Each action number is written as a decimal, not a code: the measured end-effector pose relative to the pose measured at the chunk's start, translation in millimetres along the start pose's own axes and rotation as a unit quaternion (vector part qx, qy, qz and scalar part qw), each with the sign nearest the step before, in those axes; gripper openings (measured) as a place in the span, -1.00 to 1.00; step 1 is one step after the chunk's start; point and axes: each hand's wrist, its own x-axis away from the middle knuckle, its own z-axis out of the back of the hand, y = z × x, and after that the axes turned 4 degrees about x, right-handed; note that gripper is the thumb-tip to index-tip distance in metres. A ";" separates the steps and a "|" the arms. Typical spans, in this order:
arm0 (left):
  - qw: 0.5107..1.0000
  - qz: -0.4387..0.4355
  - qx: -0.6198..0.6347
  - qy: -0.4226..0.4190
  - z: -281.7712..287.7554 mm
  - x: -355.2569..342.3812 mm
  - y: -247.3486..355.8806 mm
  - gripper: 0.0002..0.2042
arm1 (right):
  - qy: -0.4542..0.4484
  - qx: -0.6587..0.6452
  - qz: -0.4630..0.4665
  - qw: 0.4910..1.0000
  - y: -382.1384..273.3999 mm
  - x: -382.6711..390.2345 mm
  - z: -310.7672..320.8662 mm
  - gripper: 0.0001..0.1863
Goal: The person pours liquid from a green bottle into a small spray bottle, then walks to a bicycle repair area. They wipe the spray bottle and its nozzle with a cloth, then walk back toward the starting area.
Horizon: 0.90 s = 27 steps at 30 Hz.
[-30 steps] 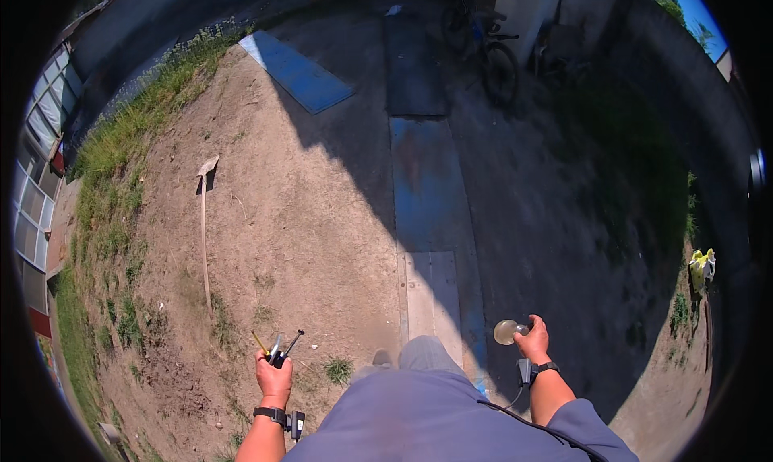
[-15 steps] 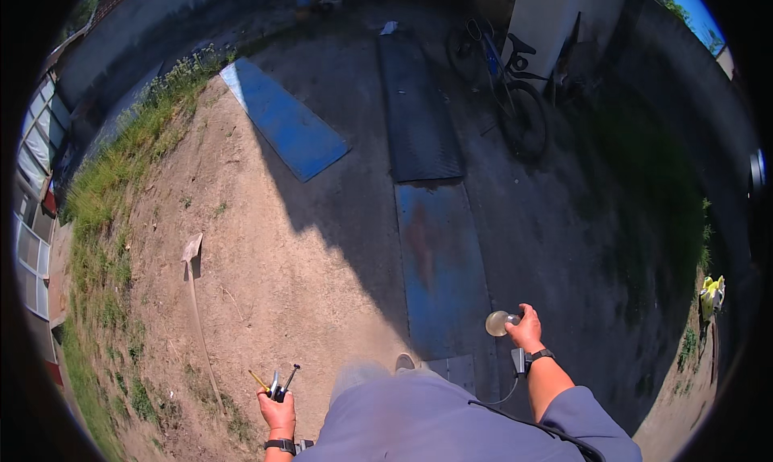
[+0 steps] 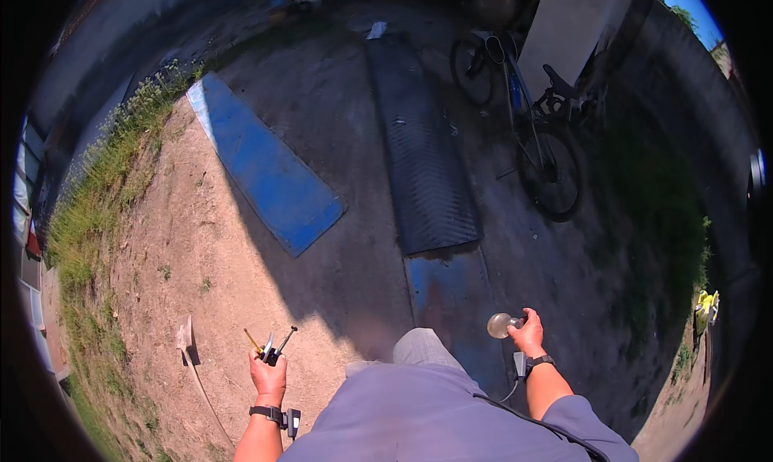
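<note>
My left hand (image 3: 268, 379) is closed around a small bunch of slim hand tools (image 3: 270, 351). One has a thin yellow shaft, another a shiny metal blade or jaw, and a third a dark rod with a knobbed tip; their lower ends are hidden in my fist. My right hand (image 3: 530, 334), held out to the right, grips a round, clear, yellowish glass bulb (image 3: 499, 326) by its narrower end. Both hands are well above the ground and apart from each other.
Ahead lie a dark ribbed mat (image 3: 427, 164) and a worn blue sheet (image 3: 451, 289). Another blue panel (image 3: 270, 168) lies to the left. A bicycle (image 3: 547, 168) stands right of the mat. A long-handled shovel (image 3: 187, 341) rests on sunlit dirt; yellow gloves (image 3: 706, 309) hang far right.
I have walked forward: the mat, blue panel, bicycle and shovel are nearer. My left hand has risen a little with the tools; the right still holds the glass bulb.
</note>
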 end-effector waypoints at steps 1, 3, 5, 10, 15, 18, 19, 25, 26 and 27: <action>1.000 -0.022 -0.003 -0.002 -15.5 -44.9 28.1 -0.50 | -0.002 0.012 -0.016 1.000 -14.6 -21.1 -4.6 -0.26; 0.998 -0.067 0.019 -0.006 -52.3 -131.7 78.2 -0.51 | -0.005 0.028 -0.042 0.999 -45.2 -71.4 -13.6 -0.25; 0.995 -0.092 0.041 -0.008 -93.1 -206.3 126.0 -0.53 | 0.002 0.033 -0.039 0.999 -78.9 -133.0 -30.1 -0.25; 0.997 -0.037 0.066 -0.018 -166.9 -349.0 167.5 -0.52 | 0.016 0.057 -0.025 0.998 -206.0 -306.1 -76.1 -0.25; 0.995 0.053 0.082 -0.027 -212.2 -434.6 232.5 -0.50 | 0.020 -0.003 0.022 1.000 -361.0 -474.1 -83.4 -0.22; 0.997 0.062 0.030 -0.016 -249.9 -504.8 237.2 -0.49 | 0.026 -0.049 0.088 0.995 -462.9 -578.8 -92.3 -0.24; 0.993 0.084 0.073 -0.033 -263.5 -528.4 261.2 -0.49 | 0.017 -0.055 0.099 0.993 -507.6 -609.5 -85.8 -0.25; 0.987 0.051 0.143 -0.058 -381.2 -763.8 369.6 -0.47 | 0.065 -0.091 0.158 0.981 -670.6 -774.3 -91.2 -0.30; 0.988 0.046 0.126 -0.081 -400.0 -806.1 401.5 -0.47 | 0.069 -0.082 0.145 0.984 -686.7 -798.1 -89.2 -0.31; 0.992 0.008 0.091 -0.089 -416.1 -844.0 443.2 -0.46 | 0.073 -0.088 0.144 0.983 -704.3 -820.2 -87.7 -0.30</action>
